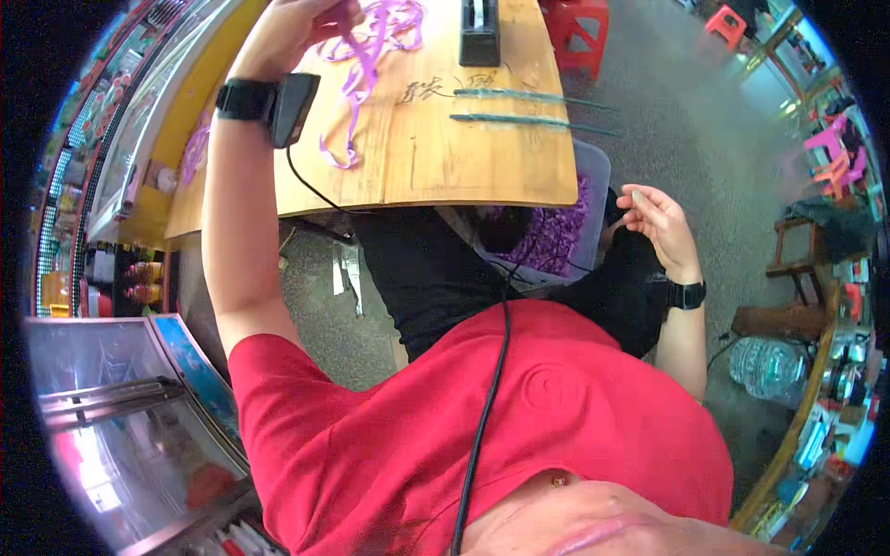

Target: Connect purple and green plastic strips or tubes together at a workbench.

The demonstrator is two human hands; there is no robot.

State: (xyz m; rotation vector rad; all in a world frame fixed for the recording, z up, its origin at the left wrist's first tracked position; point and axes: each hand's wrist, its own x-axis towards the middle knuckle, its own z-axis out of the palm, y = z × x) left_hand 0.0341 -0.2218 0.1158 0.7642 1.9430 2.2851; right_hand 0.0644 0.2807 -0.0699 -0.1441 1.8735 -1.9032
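Observation:
My left hand (pixel 311 23) reaches over the wooden table (pixel 426 167) at the upper left, its fingertips closed on a strand of purple ribbon (pixel 360 69). More of that ribbon lies in a loose tangle beyond and trails toward me in a curl. The picture's edge cuts off part of this hand. My right hand (pixel 656 222) is raised to the right of the table's near corner, fingers curled in toward the thumb. Whether anything thin is between them cannot be made out. Below it to the left, a clear plastic bin (pixel 601 199) holds many small purple pieces.
Two thin green rods (pixel 519 120) stick out past the table's right edge. A black box-shaped holder (pixel 480 42) stands at its far side. Red stools (pixel 579 37), a wooden chair (pixel 795 250) and a large clear bottle (pixel 768 366) are on the right. A glass-topped cabinet (pixel 139 417) stands left.

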